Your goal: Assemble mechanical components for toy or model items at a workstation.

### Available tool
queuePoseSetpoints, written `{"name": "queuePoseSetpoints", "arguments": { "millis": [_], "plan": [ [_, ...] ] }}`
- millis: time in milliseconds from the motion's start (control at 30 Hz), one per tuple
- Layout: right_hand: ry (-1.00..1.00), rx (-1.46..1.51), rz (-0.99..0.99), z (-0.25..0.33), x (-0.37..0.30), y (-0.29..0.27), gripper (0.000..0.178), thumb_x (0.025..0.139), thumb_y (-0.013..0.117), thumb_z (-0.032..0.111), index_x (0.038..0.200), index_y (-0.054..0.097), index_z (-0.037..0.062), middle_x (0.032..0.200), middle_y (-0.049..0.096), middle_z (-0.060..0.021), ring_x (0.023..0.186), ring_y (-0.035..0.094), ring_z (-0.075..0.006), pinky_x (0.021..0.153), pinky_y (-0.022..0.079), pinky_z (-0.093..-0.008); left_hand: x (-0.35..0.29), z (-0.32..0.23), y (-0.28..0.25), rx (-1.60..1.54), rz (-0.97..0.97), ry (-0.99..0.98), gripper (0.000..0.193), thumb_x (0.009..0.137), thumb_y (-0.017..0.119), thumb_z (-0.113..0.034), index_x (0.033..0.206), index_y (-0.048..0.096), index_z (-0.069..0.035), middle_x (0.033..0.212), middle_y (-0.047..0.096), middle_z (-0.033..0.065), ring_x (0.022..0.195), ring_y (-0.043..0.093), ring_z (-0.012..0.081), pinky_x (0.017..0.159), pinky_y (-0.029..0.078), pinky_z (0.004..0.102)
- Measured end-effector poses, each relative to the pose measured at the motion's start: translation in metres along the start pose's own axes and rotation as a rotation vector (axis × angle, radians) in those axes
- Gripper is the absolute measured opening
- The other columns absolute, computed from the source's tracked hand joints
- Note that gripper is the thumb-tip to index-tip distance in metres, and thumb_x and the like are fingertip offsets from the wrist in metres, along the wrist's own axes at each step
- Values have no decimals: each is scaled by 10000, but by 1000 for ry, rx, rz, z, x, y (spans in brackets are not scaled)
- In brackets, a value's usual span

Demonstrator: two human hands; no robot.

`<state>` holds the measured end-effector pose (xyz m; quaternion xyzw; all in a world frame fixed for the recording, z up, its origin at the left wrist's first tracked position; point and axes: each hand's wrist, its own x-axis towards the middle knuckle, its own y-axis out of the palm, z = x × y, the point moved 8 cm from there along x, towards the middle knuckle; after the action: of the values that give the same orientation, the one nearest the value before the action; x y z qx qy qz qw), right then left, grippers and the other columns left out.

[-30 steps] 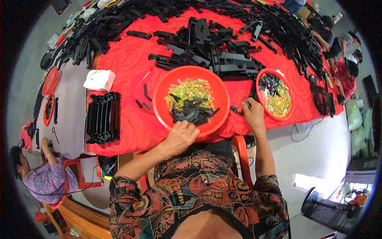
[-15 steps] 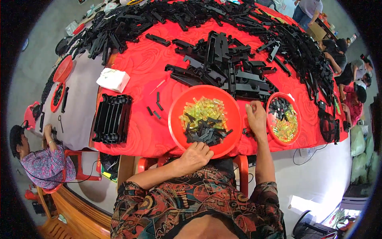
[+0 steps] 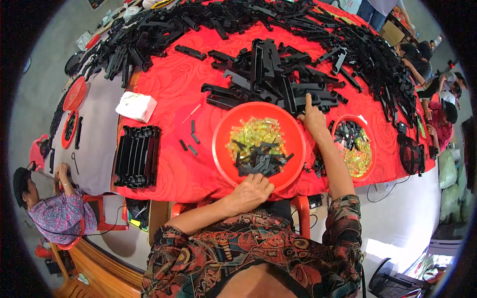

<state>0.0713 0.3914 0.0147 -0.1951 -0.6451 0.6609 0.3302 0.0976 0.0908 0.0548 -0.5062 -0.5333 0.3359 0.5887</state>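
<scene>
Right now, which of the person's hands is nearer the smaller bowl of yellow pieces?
Right. The right hand is just left of the smaller bowl, at the black parts; the left hand is farther left, at the near rim of the big bowl.

A white packet (image 3: 135, 106) sits left, a wooden bench (image 3: 106, 266) lower left, pale green bags (image 3: 449, 201) far right

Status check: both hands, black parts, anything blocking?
Left hand at near rim of big red bowl. Right hand at near edge of heaped black parts, grip unclear. Right forearm partly hides small red bowl.
</scene>
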Motion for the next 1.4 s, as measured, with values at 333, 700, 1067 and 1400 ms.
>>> {"name": "queuePoseSetpoints", "arguments": {
  "millis": [333, 700, 1067, 1400],
  "plan": [
    [20, -61, -149, -20, 28, -25, 430, 799, 565, 131, 1190, 396, 70, 875, 592, -214, 764, 602, -412, 643, 497, -467, 32, 2, 18, 92, -50, -135, 112, 689, 543, -139, 751, 484, -66, 691, 494, 71, 698, 503, 209, 598, 411, 314],
    [-160, 649, -412, 78, -74, -128, 177, 869, 551, 125, 1010, 597, 27, 806, 621, -104, 726, 567, -107, 668, 460, -250, 58, -16, 28, 44, -82, -217, 200, 686, 535, -162, 808, 526, -4, 745, 539, 89, 727, 519, 215, 596, 422, 318],
    [-422, 482, -173, 118, -185, -127, 335, 706, 734, 203, 968, 595, 46, 884, 572, -85, 736, 599, -240, 584, 500, -337, -90, 75, -66, 113, -532, -445, 364, 739, 648, -234, 1018, 551, -21, 1088, 539, 142, 994, 523, 288, 829, 415, 419],
    [-595, -73, 117, 114, -200, -70, 126, 703, 577, 110, 796, 503, 67, 834, 546, -111, 621, 601, -234, 507, 481, -356, -178, 81, -1, 119, 203, -607, 681, 800, 584, -397, 1367, 338, -111, 1452, 225, 140, 1351, 172, 313, 1068, 144, 531]
  ]
}}
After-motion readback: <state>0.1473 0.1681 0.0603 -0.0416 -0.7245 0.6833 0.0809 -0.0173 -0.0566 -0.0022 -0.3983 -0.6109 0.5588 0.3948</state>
